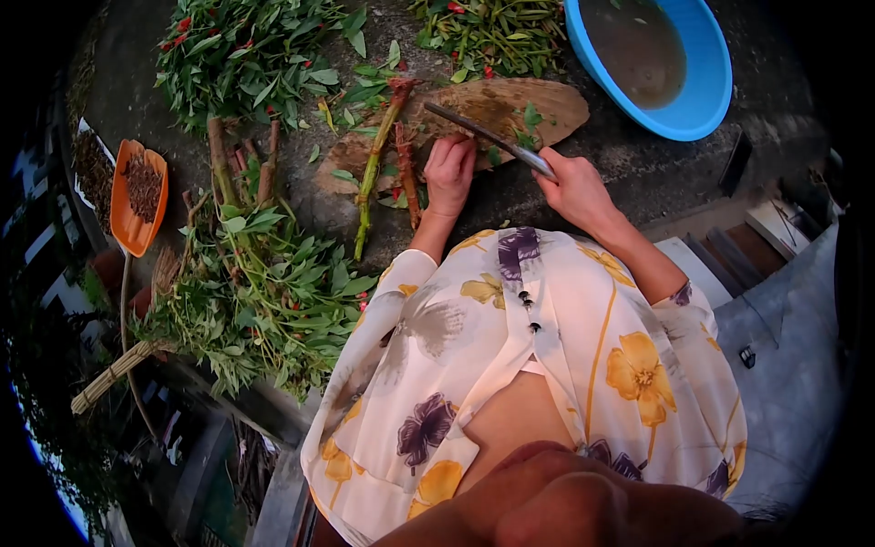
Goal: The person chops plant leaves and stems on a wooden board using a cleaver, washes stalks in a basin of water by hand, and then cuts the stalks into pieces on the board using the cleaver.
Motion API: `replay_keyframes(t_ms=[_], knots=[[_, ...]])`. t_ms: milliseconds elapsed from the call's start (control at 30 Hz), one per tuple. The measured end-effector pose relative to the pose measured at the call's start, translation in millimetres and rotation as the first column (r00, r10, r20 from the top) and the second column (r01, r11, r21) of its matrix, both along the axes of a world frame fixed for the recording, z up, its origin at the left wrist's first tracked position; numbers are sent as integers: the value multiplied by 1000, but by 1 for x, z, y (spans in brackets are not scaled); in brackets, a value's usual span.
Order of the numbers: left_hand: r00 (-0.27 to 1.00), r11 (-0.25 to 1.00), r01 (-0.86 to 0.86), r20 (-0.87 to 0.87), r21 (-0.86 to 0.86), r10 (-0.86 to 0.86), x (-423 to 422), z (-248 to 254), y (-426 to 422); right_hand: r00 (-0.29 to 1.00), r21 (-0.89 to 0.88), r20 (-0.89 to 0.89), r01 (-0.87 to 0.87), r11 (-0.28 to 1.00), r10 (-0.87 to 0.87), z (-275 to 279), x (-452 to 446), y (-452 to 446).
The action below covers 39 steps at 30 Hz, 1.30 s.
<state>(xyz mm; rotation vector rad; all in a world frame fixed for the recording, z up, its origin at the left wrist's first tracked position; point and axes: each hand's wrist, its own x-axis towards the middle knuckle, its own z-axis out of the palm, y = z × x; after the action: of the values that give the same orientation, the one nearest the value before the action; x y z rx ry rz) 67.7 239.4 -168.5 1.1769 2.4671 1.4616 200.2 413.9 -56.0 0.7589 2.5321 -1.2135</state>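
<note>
My right hand (577,189) is wrapped round the handle end of a long dark knife (492,139), whose blade points up and left over a worn wooden board (556,105). Just below the blade's far part, my left hand (449,173) rests at the board's near edge with its fingers curled together; what they hold, if anything, is hidden. Left of that hand lie a reddish stalk (406,173) and a longer green stalk (372,178) with a red-brown end. Small green leaves (531,116) are scattered on the board.
A blue basin (679,114) of murky water stands at the upper right. Leafy bundles lie at the upper left (241,55), top centre (497,36) and lower left (273,301). An orange scoop (123,205) with brown bits and a straw broom (114,378) are at the far left.
</note>
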Motion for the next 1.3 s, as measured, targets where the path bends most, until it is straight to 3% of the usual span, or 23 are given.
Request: replay_keyframes(t_ms=[367,1300], knots=[[998,998,-48,45,-31,50,2,-13,-4,987,132,48,-161,978,156,9,6,4],[993,996,-92,78,-7,93,3,-12,-3,949,67,221,-246,967,226,18,-8,2]])
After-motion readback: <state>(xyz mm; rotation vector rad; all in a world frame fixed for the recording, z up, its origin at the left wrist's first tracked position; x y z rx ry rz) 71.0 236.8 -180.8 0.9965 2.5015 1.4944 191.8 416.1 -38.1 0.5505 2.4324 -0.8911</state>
